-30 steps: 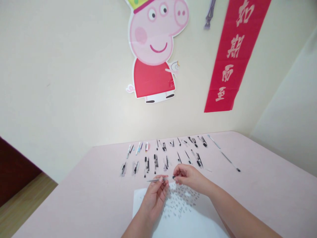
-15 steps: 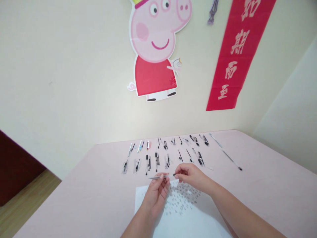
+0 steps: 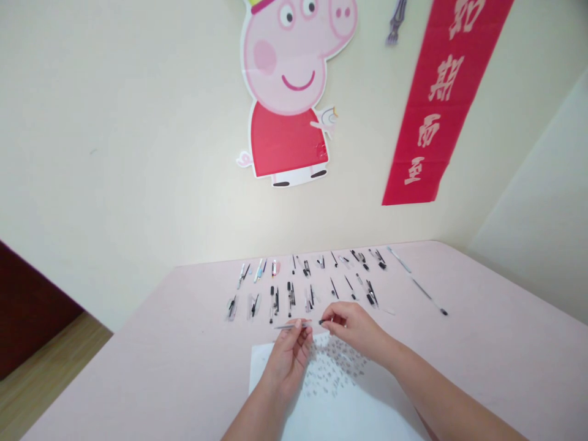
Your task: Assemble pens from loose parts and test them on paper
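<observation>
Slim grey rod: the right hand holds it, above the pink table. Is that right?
Not quite: the head view shows the left hand holding the slim grey rod above the pink table; the right hand holds a small black piece.

On the pale wall [image 3: 138,135] facing me, a smiling pink pig cutout [image 3: 289,138] in red fills the top centre, a purplish strip [image 3: 395,24] and a red banner [image 3: 425,150] with pale characters hang upper right, and wooden floor [image 3: 59,343] shows lower left beside a dark red panel [image 3: 32,306].
</observation>
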### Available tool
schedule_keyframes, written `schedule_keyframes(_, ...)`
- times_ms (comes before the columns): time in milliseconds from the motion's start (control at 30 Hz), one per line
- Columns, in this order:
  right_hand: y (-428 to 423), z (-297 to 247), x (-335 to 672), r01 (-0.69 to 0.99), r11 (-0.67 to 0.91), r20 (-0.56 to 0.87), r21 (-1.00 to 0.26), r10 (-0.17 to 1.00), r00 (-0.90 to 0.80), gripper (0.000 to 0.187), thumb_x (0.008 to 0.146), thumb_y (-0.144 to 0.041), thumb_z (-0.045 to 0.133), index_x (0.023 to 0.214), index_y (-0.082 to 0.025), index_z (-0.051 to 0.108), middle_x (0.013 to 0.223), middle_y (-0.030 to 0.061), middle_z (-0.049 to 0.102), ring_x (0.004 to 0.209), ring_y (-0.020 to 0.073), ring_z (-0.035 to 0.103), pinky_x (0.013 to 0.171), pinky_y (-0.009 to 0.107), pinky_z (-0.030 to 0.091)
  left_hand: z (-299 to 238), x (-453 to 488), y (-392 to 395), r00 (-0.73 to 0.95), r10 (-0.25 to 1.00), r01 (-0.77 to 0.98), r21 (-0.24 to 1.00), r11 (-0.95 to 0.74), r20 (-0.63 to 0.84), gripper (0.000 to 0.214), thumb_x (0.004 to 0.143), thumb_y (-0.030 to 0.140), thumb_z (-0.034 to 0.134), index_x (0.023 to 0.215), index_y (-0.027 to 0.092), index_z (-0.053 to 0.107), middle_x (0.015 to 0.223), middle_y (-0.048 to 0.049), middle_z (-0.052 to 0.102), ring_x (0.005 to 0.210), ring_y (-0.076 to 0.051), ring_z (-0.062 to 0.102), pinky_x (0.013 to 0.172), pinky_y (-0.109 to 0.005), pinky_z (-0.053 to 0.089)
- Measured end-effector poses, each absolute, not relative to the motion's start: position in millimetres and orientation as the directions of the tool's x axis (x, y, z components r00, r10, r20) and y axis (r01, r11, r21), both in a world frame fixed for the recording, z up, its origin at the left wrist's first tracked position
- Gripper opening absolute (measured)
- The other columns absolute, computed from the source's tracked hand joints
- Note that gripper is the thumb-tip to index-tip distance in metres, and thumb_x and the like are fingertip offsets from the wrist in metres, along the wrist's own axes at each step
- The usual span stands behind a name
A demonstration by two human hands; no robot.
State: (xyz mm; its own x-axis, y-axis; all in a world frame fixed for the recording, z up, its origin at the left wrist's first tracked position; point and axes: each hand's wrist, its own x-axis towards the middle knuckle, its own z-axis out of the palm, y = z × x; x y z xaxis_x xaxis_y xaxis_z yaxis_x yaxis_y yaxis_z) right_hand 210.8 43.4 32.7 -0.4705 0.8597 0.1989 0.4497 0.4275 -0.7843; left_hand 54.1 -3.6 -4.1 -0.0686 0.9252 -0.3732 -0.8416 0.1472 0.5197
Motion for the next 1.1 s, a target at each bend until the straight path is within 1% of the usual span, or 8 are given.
schedule_keyframes(167,43.2,31.6,210.2,0.432,0.439,0.221,-0.788,0.856,-0.467,0.006,0.073,-0.019,0.058,0.071,-0.019,0.063,0.062,0.0003,0.061,0.057,0.0121,0.052,0.054,0.022,0.039,-3.6,54.8,-3.0,-0.08,0.925,-0.837,0.529,0.14,-0.371,0.01,0.079,0.004,0.056,0.073,0.008,0.063,0.069,-0.0063,0.067,0.059,-0.009,0.064,0.058,-0.017,0.055)
schedule_keyframes(333,44.0,32.2,209.9,0.464,0.431,0.208,-0.774,0.865,-0.456,0.007,0.074,-0.019,0.058,0.071,-0.018,0.064,0.063,0.0004,0.062,0.057,0.0118,0.052,0.055,0.022,0.038,-3.3,54.2,-3.5,-0.085,0.924,-0.814,0.561,0.151,-0.373,0.009,0.079,0.004,0.057,0.075,0.01,0.063,0.071,-0.0054,0.067,0.06,-0.009,0.065,0.057,-0.016,0.055)
schedule_keyframes(500,45.9,30.1,211.1,0.454,0.421,0.202,-0.785,0.867,-0.455,0.008,0.074,-0.02,0.057,0.071,-0.018,0.064,0.062,0.0003,0.062,0.057,0.0119,0.052,0.054,0.022,0.038,-1.4,54.2,-4.2,-0.074,0.935,-0.796,0.586,0.154,-0.346,0.008,0.077,0.004,0.059,0.079,0.01,0.063,0.077,-0.0066,0.068,0.066,-0.011,0.066,0.057,-0.016,0.054)
schedule_keyframes(667,47.5,26.3,211.8,0.454,0.419,0.198,-0.787,0.867,-0.457,0.008,0.074,-0.021,0.058,0.071,-0.018,0.064,0.06,0.0001,0.061,0.055,0.0117,0.052,0.052,0.022,0.038,0.2,54.8,-4.6,-0.089,0.934,-0.785,0.602,0.148,-0.346,0.009,0.077,0.003,0.059,0.079,0.011,0.063,0.079,-0.0062,0.069,0.066,-0.01,0.066,0.056,-0.015,0.054)
schedule_keyframes(867,48.6,25.9,212.0,0.423,0.384,0.171,-0.821,0.872,-0.459,0.009,0.075,-0.021,0.057,0.07,-0.017,0.063,0.058,-0.0004,0.06,0.053,0.0115,0.053,0.052,0.022,0.039,-0.2,54.6,-4.6,-0.082,0.945,-0.779,0.612,0.138,-0.318,0.01,0.075,0.002,0.06,0.079,0.011,0.064,0.084,-0.0076,0.069,0.07,-0.011,0.067,0.061,-0.016,0.055)
schedule_keyframes(1100,48.8,25.7,213.2,0.387,0.343,0.141,-0.856,0.875,-0.462,0.009,0.075,-0.02,0.057,0.069,-0.017,0.062,0.057,-0.0005,0.06,0.054,0.012,0.055,0.053,0.022,0.04,-1.2,54.8,-4.1,-0.093,0.951,-0.762,0.636,0.124,-0.296,0.01,0.074,0.002,0.061,0.079,0.01,0.064,0.084,-0.0079,0.069,0.069,-0.011,0.067,0.063,-0.016,0.055)
